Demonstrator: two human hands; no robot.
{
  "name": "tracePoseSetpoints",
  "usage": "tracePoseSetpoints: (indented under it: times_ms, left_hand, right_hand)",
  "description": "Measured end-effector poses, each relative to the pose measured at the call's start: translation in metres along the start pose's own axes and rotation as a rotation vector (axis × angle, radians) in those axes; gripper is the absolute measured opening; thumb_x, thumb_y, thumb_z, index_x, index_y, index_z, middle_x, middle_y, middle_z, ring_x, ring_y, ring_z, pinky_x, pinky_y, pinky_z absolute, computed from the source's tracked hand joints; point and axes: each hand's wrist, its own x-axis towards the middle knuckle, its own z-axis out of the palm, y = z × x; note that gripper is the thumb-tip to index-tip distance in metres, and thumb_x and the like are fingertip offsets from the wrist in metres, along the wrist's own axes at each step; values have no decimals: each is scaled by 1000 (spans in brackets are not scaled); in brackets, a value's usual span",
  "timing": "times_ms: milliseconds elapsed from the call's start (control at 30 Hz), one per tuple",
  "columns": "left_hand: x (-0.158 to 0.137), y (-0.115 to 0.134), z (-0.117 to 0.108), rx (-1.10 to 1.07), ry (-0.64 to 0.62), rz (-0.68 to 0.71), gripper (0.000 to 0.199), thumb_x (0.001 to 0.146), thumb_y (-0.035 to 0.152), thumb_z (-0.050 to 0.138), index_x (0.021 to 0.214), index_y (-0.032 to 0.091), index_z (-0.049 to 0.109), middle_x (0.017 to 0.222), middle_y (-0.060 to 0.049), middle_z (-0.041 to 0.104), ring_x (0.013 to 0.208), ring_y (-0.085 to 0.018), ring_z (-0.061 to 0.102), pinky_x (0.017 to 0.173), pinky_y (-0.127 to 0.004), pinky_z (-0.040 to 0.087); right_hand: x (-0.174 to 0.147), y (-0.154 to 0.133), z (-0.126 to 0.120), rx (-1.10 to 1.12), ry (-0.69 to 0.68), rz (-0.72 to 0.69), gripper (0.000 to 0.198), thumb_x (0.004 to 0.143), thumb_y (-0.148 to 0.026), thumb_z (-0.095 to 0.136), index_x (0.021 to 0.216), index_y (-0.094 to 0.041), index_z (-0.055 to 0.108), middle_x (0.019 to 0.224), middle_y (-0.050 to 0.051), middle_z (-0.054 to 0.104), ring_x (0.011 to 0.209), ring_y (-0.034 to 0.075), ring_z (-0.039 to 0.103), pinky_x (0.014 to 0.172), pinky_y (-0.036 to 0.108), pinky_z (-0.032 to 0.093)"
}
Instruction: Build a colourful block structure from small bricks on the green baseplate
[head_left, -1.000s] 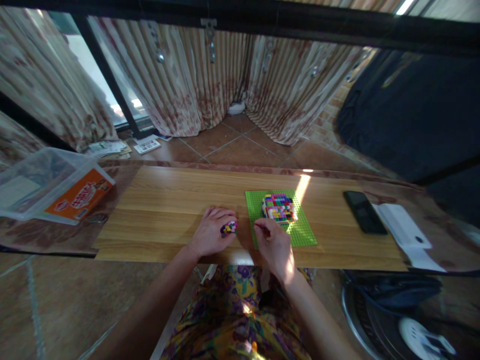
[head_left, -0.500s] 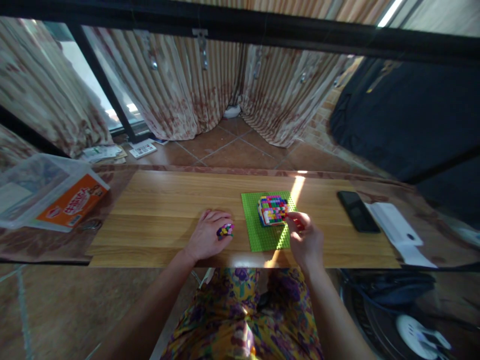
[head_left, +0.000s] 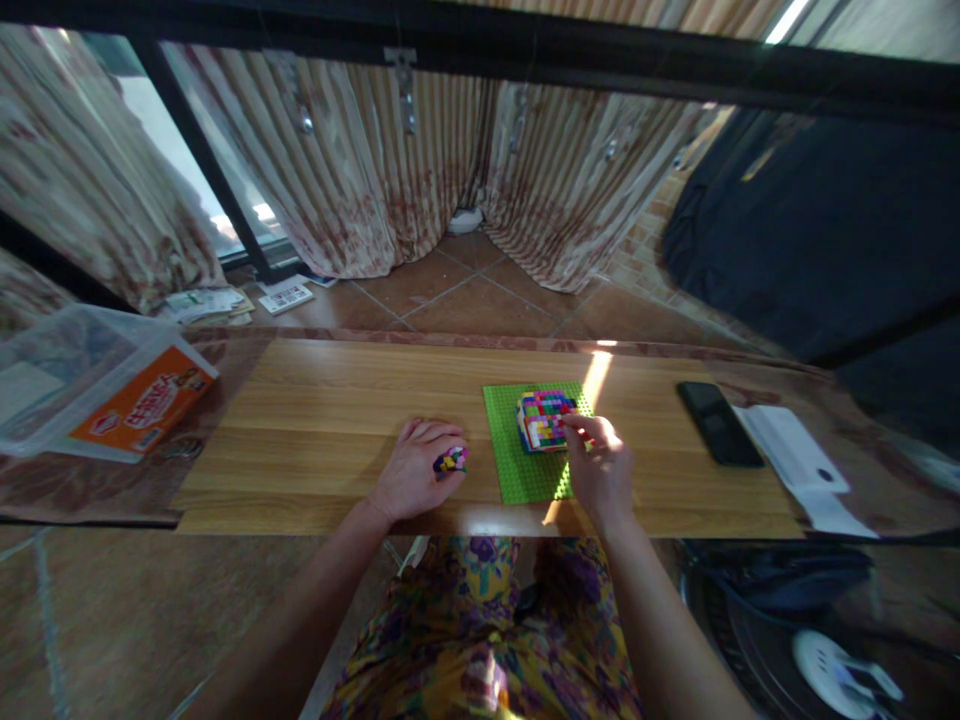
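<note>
A many-coloured block of small toy bricks [head_left: 541, 420] stands on a green studded baseplate [head_left: 517, 485] on the wooden table. My right hand [head_left: 602, 465] is at the block's right side, thumb and fingertips pinched together over its near right part. Whatever the pinch holds is too small to make out. To the left of the baseplate my left hand [head_left: 416, 472] lies on the table, curled round a little heap of loose toy bricks [head_left: 450, 460] that shows between thumb and forefinger, with pink, yellow and dark pieces.
A clear plastic box [head_left: 112, 335] with an orange label stands at the far left. On the right lie a black phone [head_left: 720, 424] and a white box-like item [head_left: 795, 450]. A sunlit stripe crosses the table and baseplate. Striped curtains [head_left: 345, 170] hang beyond.
My right hand has shifted left, from the block's right edge to over its near right part. My left hand and the loose bricks have stayed put.
</note>
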Motion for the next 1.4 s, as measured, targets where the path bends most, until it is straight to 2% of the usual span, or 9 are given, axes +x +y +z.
tracePoseSetpoints:
  times_ms: [333,600,800,1067,1300,1400]
  left_hand:
    - [-1,0,-1,-4,-2,5,31,76,27,65,107,26,65,124,-3,64,116,-23,55,108,-46,30]
    - [-1,-1,0,-6,7,8,32,76,27,65,108,26,64,124,-3,64,117,-24,54,108,-46,30]
    - [-1,-2,1,-2,9,14,32,76,28,65,108,26,64,124,-3,65,117,-24,55,108,-45,31]
    - [0,0,0,5,5,5,32,76,27,64,107,26,66,123,-3,65,115,-24,55,107,-46,32]
    - [-1,-2,1,3,24,19,33,75,27,66,107,26,65,123,-3,65,115,-24,55,106,-45,32]
    - [-1,-3,2,4,34,25,33,75,26,65,108,26,65,123,-3,65,115,-23,55,106,-44,33]
  right_hand:
    - [1,-2,2,2,18,52,25,83,-39,57,87,-20,72,84,7,70,69,18,59,66,31,46]
    - [5,-3,-1,166,-43,218,35,78,-45,61,90,-14,72,76,8,71,59,17,58,56,29,44]
    - [9,-3,2,281,-38,271,31,74,-42,65,87,-14,70,76,8,71,65,19,63,59,30,48]
    - [14,-6,2,350,-55,306,33,71,-42,67,88,-14,66,71,6,68,58,16,61,54,29,51]
    - [14,-4,2,313,-69,284,40,72,-46,66,94,-13,64,74,7,69,61,18,63,56,30,52]
    - [2,-11,3,202,45,220,35,79,-45,60,96,-14,65,77,7,69,63,18,62,60,31,51]
